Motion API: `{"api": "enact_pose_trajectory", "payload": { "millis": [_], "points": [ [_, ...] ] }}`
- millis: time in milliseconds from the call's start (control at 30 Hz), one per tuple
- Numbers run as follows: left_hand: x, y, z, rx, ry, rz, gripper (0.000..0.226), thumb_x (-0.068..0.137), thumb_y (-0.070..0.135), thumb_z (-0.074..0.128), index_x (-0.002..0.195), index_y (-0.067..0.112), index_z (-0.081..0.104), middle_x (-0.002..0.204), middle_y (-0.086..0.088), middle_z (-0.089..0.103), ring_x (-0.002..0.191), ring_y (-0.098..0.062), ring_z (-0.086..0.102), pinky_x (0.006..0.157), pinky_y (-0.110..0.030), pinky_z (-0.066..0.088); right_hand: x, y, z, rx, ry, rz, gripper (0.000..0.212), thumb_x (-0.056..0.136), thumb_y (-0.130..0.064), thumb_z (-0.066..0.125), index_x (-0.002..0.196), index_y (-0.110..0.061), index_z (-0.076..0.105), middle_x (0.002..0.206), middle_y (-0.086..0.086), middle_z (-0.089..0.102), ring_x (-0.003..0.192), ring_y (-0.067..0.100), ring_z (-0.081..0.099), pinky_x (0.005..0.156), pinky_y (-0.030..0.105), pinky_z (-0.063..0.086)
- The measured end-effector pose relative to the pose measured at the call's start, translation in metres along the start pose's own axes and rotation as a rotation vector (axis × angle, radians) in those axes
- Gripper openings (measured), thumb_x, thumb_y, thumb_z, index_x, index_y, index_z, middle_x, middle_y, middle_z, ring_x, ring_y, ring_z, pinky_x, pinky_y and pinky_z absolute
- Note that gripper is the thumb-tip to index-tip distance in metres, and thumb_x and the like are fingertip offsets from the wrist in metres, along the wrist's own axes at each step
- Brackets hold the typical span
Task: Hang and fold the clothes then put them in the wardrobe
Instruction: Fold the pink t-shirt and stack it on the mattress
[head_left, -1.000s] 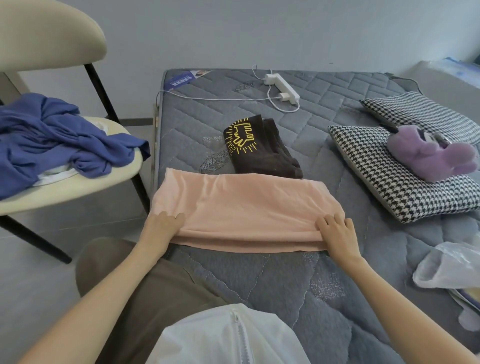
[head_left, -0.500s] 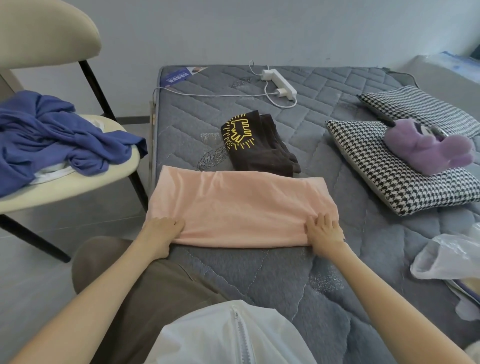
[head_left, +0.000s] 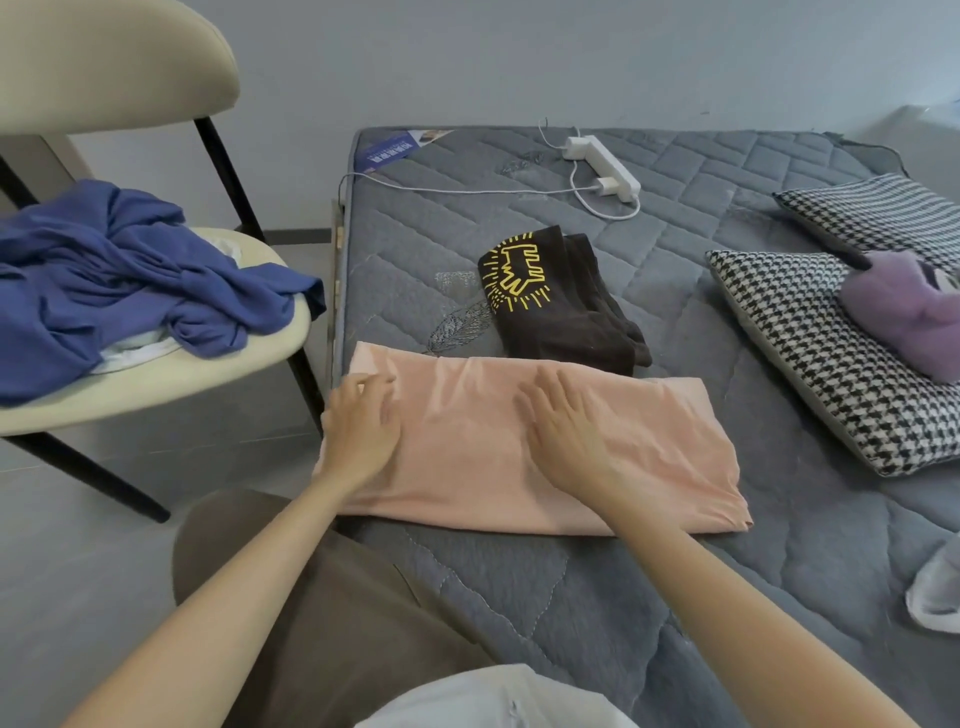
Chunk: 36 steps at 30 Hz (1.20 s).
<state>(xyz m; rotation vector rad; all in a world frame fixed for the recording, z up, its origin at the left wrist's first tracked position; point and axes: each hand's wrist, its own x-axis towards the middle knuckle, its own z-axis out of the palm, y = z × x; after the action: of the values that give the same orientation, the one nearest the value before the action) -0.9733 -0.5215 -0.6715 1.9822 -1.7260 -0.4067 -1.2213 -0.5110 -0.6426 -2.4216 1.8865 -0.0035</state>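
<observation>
Pressing on the folded pink garment (head_left: 649, 457), both hands lie flat with the grip apart and clasping nothing: the left hand (head_left: 363, 431) on the garment's left end, fingers spread and slightly blurred, the right hand (head_left: 566, 431) on its middle, fingers straight. The garment lies as a long band on the grey mattress (head_left: 519, 587). Nearer and right of the garment: a pale plastic bag (head_left: 935, 597). Left of it: a cream chair (head_left: 156, 374) carrying a crumpled blue garment (head_left: 104, 280). Meeting its far edge: a folded dark brown garment (head_left: 561, 317) with a yellow print. Right and beyond: a houndstooth cushion (head_left: 810, 364) bearing a purple plush toy (head_left: 904, 317). Farthest beyond: a white power strip (head_left: 605, 166)
</observation>
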Motion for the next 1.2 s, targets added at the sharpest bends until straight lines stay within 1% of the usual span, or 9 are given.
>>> {"api": "enact_pose_trajectory", "payload": {
  "millis": [133, 300, 500, 633, 800, 900, 1033, 1100, 1200],
  "points": [
    [0.041, 0.009, 0.004, -0.111, -0.031, -0.297, 0.048, 0.095, 0.031, 0.044, 0.142, 0.023, 0.035, 0.141, -0.01, 0.032, 0.127, -0.035, 0.031, 0.102, -0.049, 0.028, 0.032, -0.013, 0.004, 0.036, 0.029, -0.023, 0.052, 0.1, -0.02, 0.034, 0.15, -0.016, 0.02, 0.161, 0.006, 0.007, 0.148, 0.029, 0.002, 0.118, 0.047, 0.01],
    [0.081, 0.009, 0.013, -0.385, 0.014, -0.598, 0.042, 0.095, 0.033, 0.045, 0.134, 0.018, 0.045, 0.139, -0.009, 0.045, 0.13, -0.033, 0.035, 0.106, -0.045, 0.026, 0.059, -0.02, 0.02, -0.056, -0.017, -0.083, 0.053, 0.103, -0.028, 0.026, 0.152, -0.017, 0.012, 0.161, 0.006, 0.007, 0.148, 0.028, 0.004, 0.118, 0.047, 0.007],
    [0.097, 0.004, 0.026, -0.452, 0.184, -0.612, 0.016, 0.088, 0.035, 0.058, 0.085, 0.021, 0.052, 0.102, -0.001, 0.065, 0.106, -0.028, 0.054, 0.101, -0.04, 0.03, 0.07, -0.022, 0.038, -0.08, 0.008, -0.133, 0.054, 0.103, -0.03, 0.027, 0.153, -0.015, 0.015, 0.161, 0.008, 0.011, 0.148, 0.03, 0.008, 0.118, 0.051, -0.001],
    [0.104, -0.005, 0.031, -0.493, 0.281, -0.581, 0.019, 0.094, 0.028, 0.054, 0.085, 0.014, 0.044, 0.084, 0.0, 0.056, 0.081, -0.025, 0.052, 0.07, -0.031, 0.035, 0.07, -0.017, 0.047, -0.085, 0.067, -0.111, 0.052, 0.101, -0.032, 0.035, 0.151, -0.017, 0.028, 0.16, 0.01, 0.019, 0.147, 0.033, 0.015, 0.12, 0.051, 0.007],
    [0.112, -0.022, 0.033, -0.487, 0.31, -0.649, 0.017, 0.094, 0.022, 0.053, 0.086, 0.011, 0.042, 0.085, -0.003, 0.053, 0.08, -0.023, 0.048, 0.069, -0.029, 0.032, 0.066, -0.003, 0.059, -0.093, 0.096, -0.028, 0.054, 0.1, -0.044, 0.028, 0.15, -0.025, 0.032, 0.16, 0.006, 0.02, 0.148, 0.03, 0.016, 0.119, 0.052, 0.004],
    [0.11, -0.025, 0.033, -0.395, 0.275, -0.602, 0.018, 0.094, 0.025, 0.052, 0.085, 0.013, 0.042, 0.086, -0.004, 0.055, 0.079, -0.026, 0.048, 0.068, -0.033, 0.033, 0.062, 0.008, 0.061, -0.086, 0.122, 0.006, 0.052, 0.099, -0.046, 0.03, 0.149, -0.032, 0.032, 0.161, 0.003, 0.016, 0.148, 0.032, 0.013, 0.119, 0.053, 0.003],
    [0.097, -0.029, 0.028, -0.049, 0.23, -0.302, 0.016, 0.1, 0.029, 0.042, 0.092, 0.014, 0.042, 0.085, -0.003, 0.055, 0.076, -0.03, 0.05, 0.065, -0.037, 0.037, 0.052, 0.032, 0.059, -0.092, 0.157, 0.075, 0.05, 0.1, -0.047, 0.029, 0.149, -0.038, 0.029, 0.162, 0.002, 0.013, 0.147, 0.035, 0.012, 0.12, 0.051, 0.004],
    [0.094, -0.028, 0.021, 0.091, 0.2, -0.207, 0.011, 0.1, 0.022, 0.042, 0.106, 0.014, 0.047, 0.101, -0.006, 0.056, 0.089, -0.031, 0.053, 0.074, -0.041, 0.038, 0.046, 0.043, 0.057, -0.112, 0.167, 0.133, 0.051, 0.1, -0.047, 0.026, 0.151, -0.038, 0.024, 0.161, 0.004, 0.015, 0.147, 0.036, 0.013, 0.119, 0.053, 0.004],
    [0.089, -0.009, 0.017, 0.285, 0.225, -0.063, 0.032, 0.096, 0.022, 0.05, 0.126, 0.013, 0.049, 0.122, -0.01, 0.049, 0.109, -0.031, 0.047, 0.087, -0.041, 0.033, 0.037, 0.059, 0.052, -0.089, 0.162, 0.22, 0.052, 0.101, -0.046, 0.023, 0.152, -0.037, 0.019, 0.161, 0.005, 0.014, 0.147, 0.036, 0.011, 0.118, 0.054, 0.004]
  ]
}}
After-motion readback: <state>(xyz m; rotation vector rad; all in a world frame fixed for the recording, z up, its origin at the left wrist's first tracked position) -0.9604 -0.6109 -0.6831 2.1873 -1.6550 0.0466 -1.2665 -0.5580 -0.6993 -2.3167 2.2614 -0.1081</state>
